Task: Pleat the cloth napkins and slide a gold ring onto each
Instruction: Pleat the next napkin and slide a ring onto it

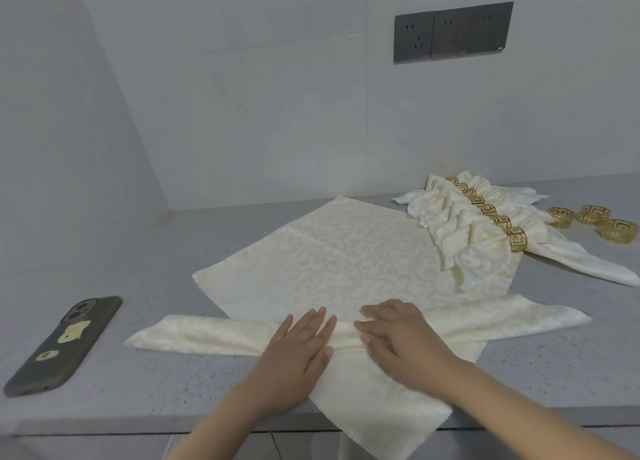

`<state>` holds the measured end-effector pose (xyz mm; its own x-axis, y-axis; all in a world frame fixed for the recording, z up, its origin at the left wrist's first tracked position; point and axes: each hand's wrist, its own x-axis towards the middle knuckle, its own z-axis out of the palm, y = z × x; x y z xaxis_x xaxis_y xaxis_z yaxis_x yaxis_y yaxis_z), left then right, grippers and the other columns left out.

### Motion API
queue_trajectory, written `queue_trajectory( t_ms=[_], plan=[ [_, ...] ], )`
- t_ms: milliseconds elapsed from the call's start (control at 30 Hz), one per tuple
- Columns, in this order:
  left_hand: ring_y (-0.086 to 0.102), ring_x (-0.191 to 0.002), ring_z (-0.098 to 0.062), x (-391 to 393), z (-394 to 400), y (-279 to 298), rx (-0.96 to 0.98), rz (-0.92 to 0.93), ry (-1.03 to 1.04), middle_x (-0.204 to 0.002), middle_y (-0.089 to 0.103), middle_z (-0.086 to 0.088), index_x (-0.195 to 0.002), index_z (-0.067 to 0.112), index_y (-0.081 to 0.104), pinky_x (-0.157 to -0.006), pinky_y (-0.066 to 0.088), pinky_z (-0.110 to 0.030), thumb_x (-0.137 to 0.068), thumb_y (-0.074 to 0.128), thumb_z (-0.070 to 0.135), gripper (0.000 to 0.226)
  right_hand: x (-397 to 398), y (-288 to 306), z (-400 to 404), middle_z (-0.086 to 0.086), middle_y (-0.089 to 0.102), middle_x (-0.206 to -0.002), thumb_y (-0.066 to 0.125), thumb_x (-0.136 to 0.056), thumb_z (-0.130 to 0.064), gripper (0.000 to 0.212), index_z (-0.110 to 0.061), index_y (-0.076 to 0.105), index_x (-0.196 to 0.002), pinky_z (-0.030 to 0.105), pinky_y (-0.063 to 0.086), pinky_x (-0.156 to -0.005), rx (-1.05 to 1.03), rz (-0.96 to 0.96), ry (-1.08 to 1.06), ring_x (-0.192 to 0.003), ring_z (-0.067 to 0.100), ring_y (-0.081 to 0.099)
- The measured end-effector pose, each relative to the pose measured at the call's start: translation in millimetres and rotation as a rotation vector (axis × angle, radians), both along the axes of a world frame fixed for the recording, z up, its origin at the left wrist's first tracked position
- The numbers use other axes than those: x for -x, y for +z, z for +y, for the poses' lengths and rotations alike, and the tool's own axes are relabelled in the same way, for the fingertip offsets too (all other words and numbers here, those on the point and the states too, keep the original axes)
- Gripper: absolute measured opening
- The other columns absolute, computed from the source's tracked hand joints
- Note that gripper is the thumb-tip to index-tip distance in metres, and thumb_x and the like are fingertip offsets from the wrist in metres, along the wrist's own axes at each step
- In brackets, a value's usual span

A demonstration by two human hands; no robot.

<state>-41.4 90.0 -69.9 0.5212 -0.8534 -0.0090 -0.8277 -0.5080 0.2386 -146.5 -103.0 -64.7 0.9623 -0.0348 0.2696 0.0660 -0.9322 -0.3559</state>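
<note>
A cream patterned napkin [332, 259] lies spread like a diamond on the grey counter, its near corner hanging over the front edge. A folded band [207, 335] of cloth runs across its near part. My left hand [298, 352] rests flat on the band with straight fingers. My right hand [398, 338] lies beside it, fingers bent down onto the fold. At the back right, several pleated napkins [460, 224] lie in a row, each inside a gold ring [517, 240]. Three loose gold rings [594, 214] sit right of them.
A phone [65, 345] in a dark case lies at the left near the counter's front edge [138, 421]. Walls close the back and left. A dark socket panel [452, 32] is on the back wall.
</note>
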Motion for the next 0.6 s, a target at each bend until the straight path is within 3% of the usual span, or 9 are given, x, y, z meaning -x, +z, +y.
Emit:
queue_trajectory(
  t_ms=[33, 100, 167, 233, 300, 367, 433, 533, 600],
  plan=[
    [-0.018, -0.14, 0.005, -0.2, 0.0, -1.7, -0.003, 0.004, 0.002, -0.155, -0.011, 0.017, -0.15, 0.035, -0.001, -0.116, -0.015, -0.026, -0.076, -0.014, 0.062, 0.08, -6.1, 1.1, 5.4, -0.013, 0.058, -0.12, 0.034, -0.092, -0.047, 0.045, -0.028, 0.067, -0.115, 0.022, 0.029, -0.1, -0.054, -0.078, -0.008, -0.111, 0.005, 0.042],
    [-0.015, -0.14, 0.007, 3.6, -0.6, 4.8, 0.0, 0.056, 0.007, -0.155, -0.008, 0.017, -0.149, 0.037, 0.001, -0.117, -0.012, -0.028, -0.089, -0.003, 0.057, 0.064, -19.7, 5.9, 20.2, -0.011, 0.059, -0.092, 0.051, -0.09, -0.028, 0.022, -0.023, 0.071, -0.097, 0.013, 0.034, -0.082, -0.23, -0.106, -0.016, -0.087, -0.003, 0.043],
    [-0.01, -0.135, 0.012, 4.2, -0.4, 14.5, 0.092, 0.25, 0.055, -0.151, 0.002, 0.025, -0.146, 0.041, 0.006, -0.115, -0.011, -0.021, -0.103, 0.016, 0.04, 0.044, -30.2, 12.8, 33.2, -0.011, 0.059, -0.08, 0.055, -0.086, -0.013, 0.018, -0.024, 0.07, -0.089, 0.01, 0.037, -0.068, -0.428, -0.026, -0.041, -0.07, -0.002, 0.049],
    [0.005, -0.131, 0.012, -1.9, 3.0, 22.5, 0.276, 0.524, 0.202, -0.145, 0.013, 0.028, -0.147, 0.038, 0.018, -0.112, 0.002, -0.016, -0.104, 0.032, 0.026, 0.047, -38.2, 15.7, 38.2, -0.011, 0.06, -0.072, 0.055, -0.081, -0.009, 0.02, -0.026, 0.066, -0.08, 0.012, 0.041, -0.062, -0.584, 0.044, -0.104, -0.061, -0.001, 0.051],
    [0.024, -0.132, 0.008, -14.8, 10.6, 24.0, 0.45, 0.62, 0.288, -0.149, 0.028, 0.017, -0.146, 0.029, 0.029, -0.109, 0.016, -0.012, -0.1, 0.041, 0.009, 0.052, -44.4, 13.9, 38.9, -0.012, 0.059, -0.067, 0.06, -0.078, -0.013, 0.016, -0.028, 0.062, -0.076, 0.013, 0.042, -0.06, -0.589, 0.09, -0.168, -0.06, -0.002, 0.052],
    [0.033, -0.129, 0.006, -24.6, 19.8, 22.0, 0.446, 0.478, 0.329, -0.147, 0.038, 0.01, -0.141, 0.025, 0.042, -0.1, 0.02, 0.0, -0.095, 0.045, 0.0, 0.052, -47.0, 11.8, 41.8, -0.014, 0.056, -0.063, 0.068, -0.077, -0.024, 0.01, -0.03, 0.061, -0.079, 0.017, 0.042, -0.062, -0.55, 0.108, -0.197, -0.062, -0.001, 0.052],
    [0.035, -0.127, 0.005, -30.6, 26.9, 19.6, 0.351, 0.348, 0.312, -0.143, 0.043, 0.012, -0.131, 0.027, 0.055, -0.097, 0.02, 0.002, -0.093, 0.051, 0.003, 0.045, -47.6, 10.4, 47.0, -0.014, 0.058, -0.063, 0.072, -0.075, -0.035, 0.014, -0.034, 0.061, -0.083, 0.019, 0.042, -0.063, -0.52, 0.105, -0.218, -0.066, 0.0, 0.055],
    [0.036, -0.129, -0.001, -39.3, 32.0, 20.0, 0.227, 0.262, 0.308, -0.137, 0.045, 0.017, -0.128, 0.035, 0.056, -0.107, 0.023, -0.017, -0.09, 0.061, 0.018, 0.042, -46.5, 11.7, 54.8, -0.013, 0.059, -0.071, 0.071, -0.075, -0.044, 0.014, -0.043, 0.06, -0.084, 0.016, 0.037, -0.062, -0.434, 0.11, -0.229, -0.071, -0.001, 0.056],
    [0.04, -0.12, -0.002, -46.6, 32.9, 27.1, 0.137, 0.192, 0.346, -0.122, 0.049, 0.021, -0.119, 0.042, 0.057, -0.101, 0.025, -0.026, -0.085, 0.067, 0.03, 0.038, -47.5, 12.2, 58.1, -0.013, 0.056, -0.076, 0.069, -0.075, -0.049, 0.014, -0.049, 0.06, -0.086, 0.014, 0.033, -0.06, -0.368, 0.126, -0.209, -0.073, -0.001, 0.054]
  ],
)
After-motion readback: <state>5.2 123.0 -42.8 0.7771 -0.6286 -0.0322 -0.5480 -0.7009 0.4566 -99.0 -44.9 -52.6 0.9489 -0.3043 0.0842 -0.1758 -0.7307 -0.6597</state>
